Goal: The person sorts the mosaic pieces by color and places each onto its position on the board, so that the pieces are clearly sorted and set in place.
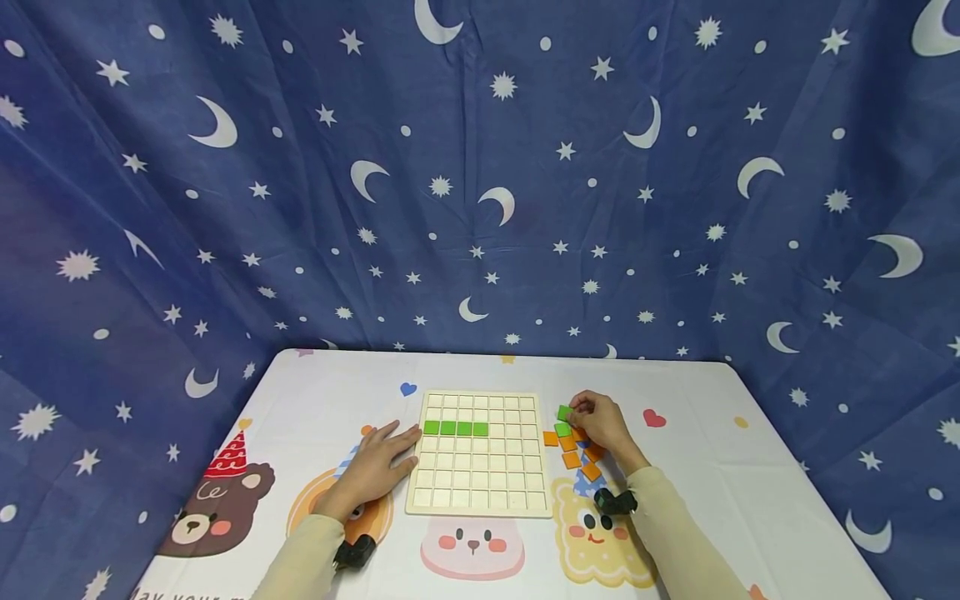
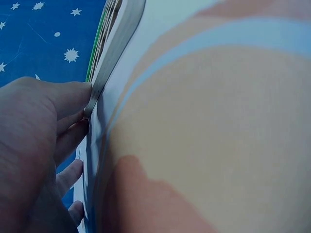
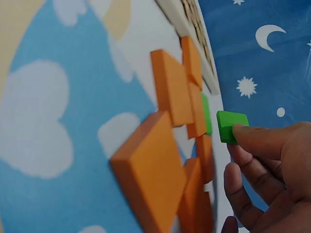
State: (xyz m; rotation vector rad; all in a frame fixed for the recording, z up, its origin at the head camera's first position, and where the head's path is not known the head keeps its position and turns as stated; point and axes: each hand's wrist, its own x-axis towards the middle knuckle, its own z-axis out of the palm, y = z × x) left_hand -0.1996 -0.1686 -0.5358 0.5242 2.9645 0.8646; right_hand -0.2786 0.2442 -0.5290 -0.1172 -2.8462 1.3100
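Sideways runs the green row (image 1: 462, 428); the right hand (image 1: 602, 422) pinches a green tile (image 3: 227, 127).

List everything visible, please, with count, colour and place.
Grid board: 1, pale, mid-table
Inset tiles: 4, green, third row from board's far edge
Held tile: 1, green, in right hand
Loose tile: 1, green, right of board
Scattered tiles: at least 6, orange, right of board
Tablecloth: 1, printed white, under board
Curtain: 1, starry blue, behind
Wrist cameras: 2, black, wrists
Sleeves: 2, cream, forearms
Left hand: 1, board's left edge
Right hand: 1, near scattered tiles
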